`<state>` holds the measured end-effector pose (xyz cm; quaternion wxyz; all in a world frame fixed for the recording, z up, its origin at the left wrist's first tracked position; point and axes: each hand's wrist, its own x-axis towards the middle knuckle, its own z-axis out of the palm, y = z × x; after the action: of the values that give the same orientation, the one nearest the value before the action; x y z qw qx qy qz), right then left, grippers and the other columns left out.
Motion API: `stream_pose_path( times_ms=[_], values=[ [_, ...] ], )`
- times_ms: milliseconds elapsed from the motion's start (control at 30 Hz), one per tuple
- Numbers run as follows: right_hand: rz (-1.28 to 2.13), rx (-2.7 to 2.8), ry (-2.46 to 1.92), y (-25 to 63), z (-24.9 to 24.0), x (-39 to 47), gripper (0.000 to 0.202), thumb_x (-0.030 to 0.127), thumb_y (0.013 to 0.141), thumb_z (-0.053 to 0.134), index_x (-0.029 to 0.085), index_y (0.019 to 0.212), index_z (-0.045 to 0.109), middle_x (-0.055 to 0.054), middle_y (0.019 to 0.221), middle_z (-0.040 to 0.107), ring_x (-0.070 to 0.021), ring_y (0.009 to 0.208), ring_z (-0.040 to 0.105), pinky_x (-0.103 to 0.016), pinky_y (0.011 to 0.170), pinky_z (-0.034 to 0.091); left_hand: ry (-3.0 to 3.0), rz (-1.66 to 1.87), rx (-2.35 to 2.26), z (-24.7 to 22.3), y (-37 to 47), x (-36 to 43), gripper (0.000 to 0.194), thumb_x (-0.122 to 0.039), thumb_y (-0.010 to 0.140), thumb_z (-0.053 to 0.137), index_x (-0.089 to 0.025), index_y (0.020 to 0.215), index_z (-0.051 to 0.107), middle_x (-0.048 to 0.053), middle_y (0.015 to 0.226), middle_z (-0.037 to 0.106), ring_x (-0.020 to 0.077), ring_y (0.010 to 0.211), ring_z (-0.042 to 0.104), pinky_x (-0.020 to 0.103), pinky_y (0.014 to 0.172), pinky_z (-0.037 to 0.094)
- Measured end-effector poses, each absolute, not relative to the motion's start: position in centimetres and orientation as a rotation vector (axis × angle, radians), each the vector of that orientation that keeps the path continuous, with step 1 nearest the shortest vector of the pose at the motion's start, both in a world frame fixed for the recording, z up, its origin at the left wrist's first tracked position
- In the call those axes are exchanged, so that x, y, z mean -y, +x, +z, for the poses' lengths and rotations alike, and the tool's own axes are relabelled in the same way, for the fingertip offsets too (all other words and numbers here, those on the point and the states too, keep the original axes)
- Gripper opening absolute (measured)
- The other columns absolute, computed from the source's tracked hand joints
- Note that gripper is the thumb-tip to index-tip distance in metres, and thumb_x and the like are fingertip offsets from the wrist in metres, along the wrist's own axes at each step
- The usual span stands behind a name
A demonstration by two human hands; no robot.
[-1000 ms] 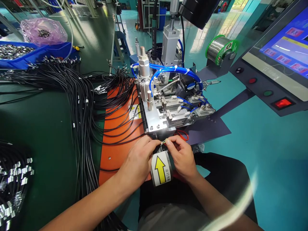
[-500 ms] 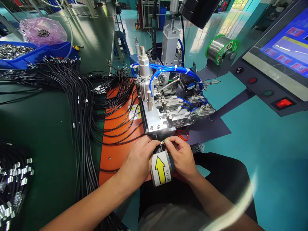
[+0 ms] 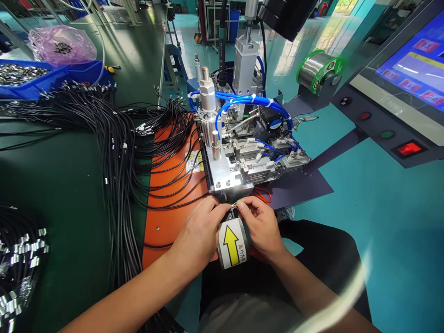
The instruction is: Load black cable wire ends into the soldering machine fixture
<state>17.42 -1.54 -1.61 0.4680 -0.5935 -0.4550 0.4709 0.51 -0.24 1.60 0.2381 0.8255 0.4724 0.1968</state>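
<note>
My left hand [image 3: 201, 226] is closed in a pinch at the front edge of the metal machine [image 3: 218, 173], its fingertips on a small metal end that is too small to make out. Facing it, my right hand [image 3: 262, 226] pinches thin coloured wires [image 3: 236, 204] whose tips meet that small end. Between and below the hands is a rounded part with a white label and a yellow arrow [image 3: 231, 243]. Black cables [image 3: 173, 201] run over the orange plate [image 3: 163, 236] toward the machine, left of my left hand.
Bundled black cables [image 3: 120, 194] cover the green table [image 3: 69, 185] at left, by a blue bin [image 3: 55, 83] of metal parts. A solder spool [image 3: 314, 71] and a control panel [image 3: 388, 125] stand at right. Red wire [image 3: 264, 194] loops behind my right hand.
</note>
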Motion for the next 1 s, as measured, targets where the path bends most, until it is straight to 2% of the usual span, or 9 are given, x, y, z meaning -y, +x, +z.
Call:
stream_pose_path(
  times_ms=[267,533,767,1000],
  values=[
    [1.135,1.122,-1.485,17.36,-1.81,1.39,0.024,0.04,0.089,0.06,0.018,0.086,0.068,-0.001,0.072,0.065,-0.0142,0.061,0.055,-0.025,0.056,0.044,2.354,0.487,-1.253,1.47,0.22,0.41,0.052,0.001,0.07,0.057,-0.022,0.117,0.057,0.006,0.105,0.053,0.0212,0.092,0.053,0.034,0.079,0.051],
    [1.11,1.137,-1.521,17.23,-1.6,1.41,0.024,0.04,0.089,0.059,0.018,0.085,0.067,-0.002,0.073,0.066,-0.0148,0.062,0.057,-0.025,0.056,0.045,2.469,0.383,-1.256,2.0,0.43,0.33,0.052,0.001,0.065,0.056,-0.019,0.113,0.056,0.007,0.102,0.051,0.0224,0.089,0.05,0.036,0.078,0.05],
    [1.09,1.154,-1.547,17.18,-1.74,1.47,0.024,0.041,0.089,0.059,0.019,0.086,0.066,-0.002,0.073,0.067,-0.0159,0.062,0.059,-0.026,0.056,0.046,2.5,0.431,-1.243,1.95,0.37,0.25,0.036,-0.003,0.079,0.052,-0.019,0.111,0.058,0.006,0.097,0.051,0.0204,0.083,0.049,0.033,0.072,0.047],
    [1.052,1.201,-1.57,17.19,-1.66,1.5,0.023,0.04,0.091,0.057,0.019,0.087,0.066,-0.002,0.077,0.068,-0.016,0.065,0.06,-0.027,0.06,0.047,2.528,0.504,-1.216,1.78,0.3,0.06,0.028,-0.006,0.092,0.042,-0.019,0.109,0.06,0.005,0.093,0.053,0.0196,0.084,0.048,0.033,0.074,0.046]
  ],
)
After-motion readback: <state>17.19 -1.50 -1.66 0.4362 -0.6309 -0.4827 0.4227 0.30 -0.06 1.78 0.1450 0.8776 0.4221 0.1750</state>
